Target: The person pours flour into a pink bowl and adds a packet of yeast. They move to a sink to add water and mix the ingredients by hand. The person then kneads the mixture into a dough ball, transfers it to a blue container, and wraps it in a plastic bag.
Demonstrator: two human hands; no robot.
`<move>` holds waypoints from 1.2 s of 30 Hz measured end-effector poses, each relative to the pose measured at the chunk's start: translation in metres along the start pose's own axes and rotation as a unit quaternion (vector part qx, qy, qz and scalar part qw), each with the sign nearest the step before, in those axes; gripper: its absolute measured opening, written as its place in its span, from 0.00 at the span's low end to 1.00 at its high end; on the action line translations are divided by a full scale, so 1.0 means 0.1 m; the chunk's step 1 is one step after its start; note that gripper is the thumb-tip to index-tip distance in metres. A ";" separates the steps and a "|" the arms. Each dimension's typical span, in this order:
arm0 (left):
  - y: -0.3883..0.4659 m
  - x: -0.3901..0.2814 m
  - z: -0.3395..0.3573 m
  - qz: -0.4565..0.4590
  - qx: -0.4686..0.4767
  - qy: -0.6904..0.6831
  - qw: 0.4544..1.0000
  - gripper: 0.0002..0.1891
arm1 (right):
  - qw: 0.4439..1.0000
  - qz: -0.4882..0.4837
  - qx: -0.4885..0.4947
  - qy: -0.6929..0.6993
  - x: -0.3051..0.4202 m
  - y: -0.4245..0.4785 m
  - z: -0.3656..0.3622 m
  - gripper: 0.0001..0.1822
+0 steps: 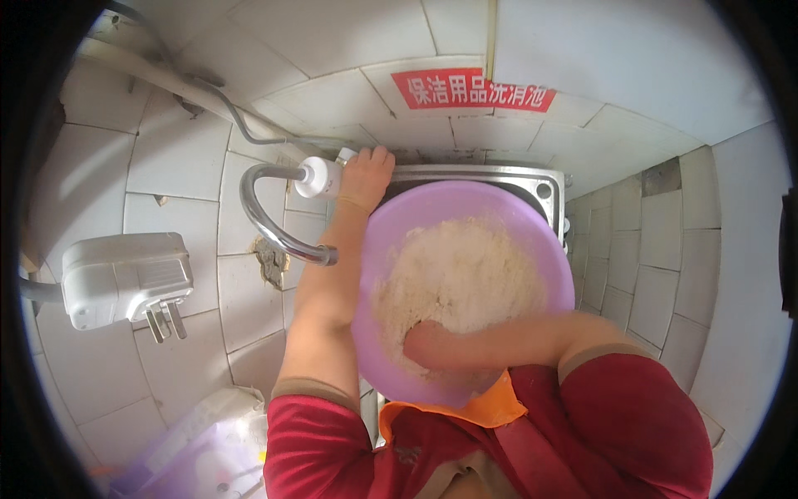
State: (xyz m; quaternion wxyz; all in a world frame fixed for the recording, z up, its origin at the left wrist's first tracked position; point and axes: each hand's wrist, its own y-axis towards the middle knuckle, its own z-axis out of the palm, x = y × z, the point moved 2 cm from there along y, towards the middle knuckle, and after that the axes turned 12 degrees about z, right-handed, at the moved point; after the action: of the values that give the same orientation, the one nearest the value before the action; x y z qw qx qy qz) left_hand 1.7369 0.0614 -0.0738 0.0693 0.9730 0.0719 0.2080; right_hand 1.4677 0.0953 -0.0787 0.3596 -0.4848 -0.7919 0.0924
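Note:
A wide purple plastic basin sits over a stainless steel sink. Inside it lies a broad heap of pale, flour-like powder. My right hand is pushed into the powder near the basin's front left; its fingers are buried and blurred. Beyond the basin's left side, my left hand lies at the white body of an electric tap, next to a small white knob. What its fingers grip is hidden. The tap's curved chrome spout ends above my left forearm, outside the basin.
A grey cable runs along the tiled wall to the tap. At left hangs a white plug with bare prongs. Lower left, a translucent purple plastic bag is visible. A red sign with writing marks the back wall.

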 end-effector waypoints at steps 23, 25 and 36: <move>-2.02 -1.52 -1.93 -0.596 -0.037 -0.390 0.701 0.24 | 0.971 0.124 -0.100 -0.181 -0.80 0.53 -0.51 0.14; -2.16 -1.75 -1.93 -0.618 -0.095 -0.375 0.684 0.22 | 0.968 0.158 -0.022 -0.192 -1.13 0.33 -0.64 0.21; -2.45 -2.30 -1.85 -0.679 -0.182 -0.387 0.596 0.18 | 0.963 0.247 0.031 -0.101 -0.04 -1.03 0.61 0.26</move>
State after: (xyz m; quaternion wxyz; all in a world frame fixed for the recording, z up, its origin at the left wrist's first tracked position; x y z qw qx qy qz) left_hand 1.4247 0.2825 -0.0377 0.3876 0.5989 0.6393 -0.2869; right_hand 1.3567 0.0514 -0.0736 0.2583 -0.6422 -0.6767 0.2510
